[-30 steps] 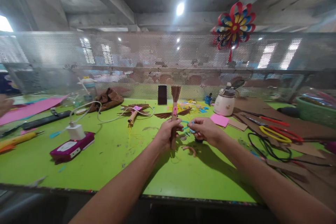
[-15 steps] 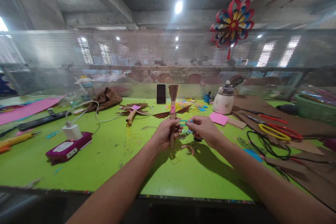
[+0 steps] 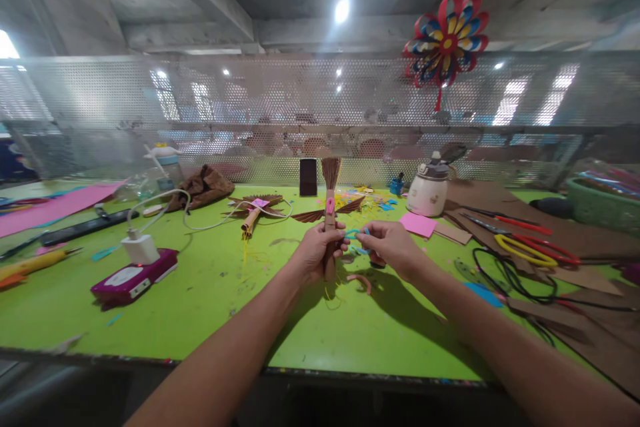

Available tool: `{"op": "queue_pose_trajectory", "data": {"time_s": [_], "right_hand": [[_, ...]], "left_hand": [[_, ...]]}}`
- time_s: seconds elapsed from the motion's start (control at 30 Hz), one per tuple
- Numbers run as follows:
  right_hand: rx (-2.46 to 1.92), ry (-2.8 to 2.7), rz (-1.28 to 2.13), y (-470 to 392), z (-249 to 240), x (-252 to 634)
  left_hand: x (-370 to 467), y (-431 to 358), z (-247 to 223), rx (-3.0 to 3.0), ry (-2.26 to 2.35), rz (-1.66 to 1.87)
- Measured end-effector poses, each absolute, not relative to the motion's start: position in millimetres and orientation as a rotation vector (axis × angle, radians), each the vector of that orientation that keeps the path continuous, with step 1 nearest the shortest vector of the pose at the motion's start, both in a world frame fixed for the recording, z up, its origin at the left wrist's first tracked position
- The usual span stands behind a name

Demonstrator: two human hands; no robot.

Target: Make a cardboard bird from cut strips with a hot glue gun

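My left hand is wrapped round the stem of a brown cardboard figure, held upright with its pleated fan at the top, folded wings at the sides and a pink loop on the front. Between my two hands runs a thin light-blue strip. My right hand pinches the strip's right end just beside the figure. A curled pinkish-brown strip lies on the green table below. Further left rests a second brown figure with a pink patch and yellow threads.
A purple power block with a white charger is at left. A phone stands behind the figure. The white bottle, pink paper, scissors, black cable and green basket are to the right.
The light-blue strip between my hands has shifted slightly and shows a little more. My left hand keeps its grip on the figure. The whole view has moved slightly.
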State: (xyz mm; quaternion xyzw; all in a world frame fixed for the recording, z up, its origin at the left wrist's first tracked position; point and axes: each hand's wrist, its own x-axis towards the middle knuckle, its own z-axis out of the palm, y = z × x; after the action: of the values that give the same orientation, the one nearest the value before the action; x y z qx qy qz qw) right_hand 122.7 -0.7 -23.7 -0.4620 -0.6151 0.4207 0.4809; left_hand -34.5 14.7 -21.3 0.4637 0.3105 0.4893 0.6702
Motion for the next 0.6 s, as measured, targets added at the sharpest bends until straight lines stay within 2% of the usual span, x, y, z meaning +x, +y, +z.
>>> {"op": "queue_pose_trajectory", "data": {"time_s": [0.27, 0.6], "right_hand": [[-1.178, -1.745, 0.612, -7.2, -21.0, 122.4], [-1.17, -1.801, 0.48, -7.6, -22.5, 123.3]], "left_hand": [[-33.6, 13.2, -19.9, 1.05, 0.685, 1.138], [-32.1, 14.3, -22.8, 1.054, 0.652, 1.151]]}}
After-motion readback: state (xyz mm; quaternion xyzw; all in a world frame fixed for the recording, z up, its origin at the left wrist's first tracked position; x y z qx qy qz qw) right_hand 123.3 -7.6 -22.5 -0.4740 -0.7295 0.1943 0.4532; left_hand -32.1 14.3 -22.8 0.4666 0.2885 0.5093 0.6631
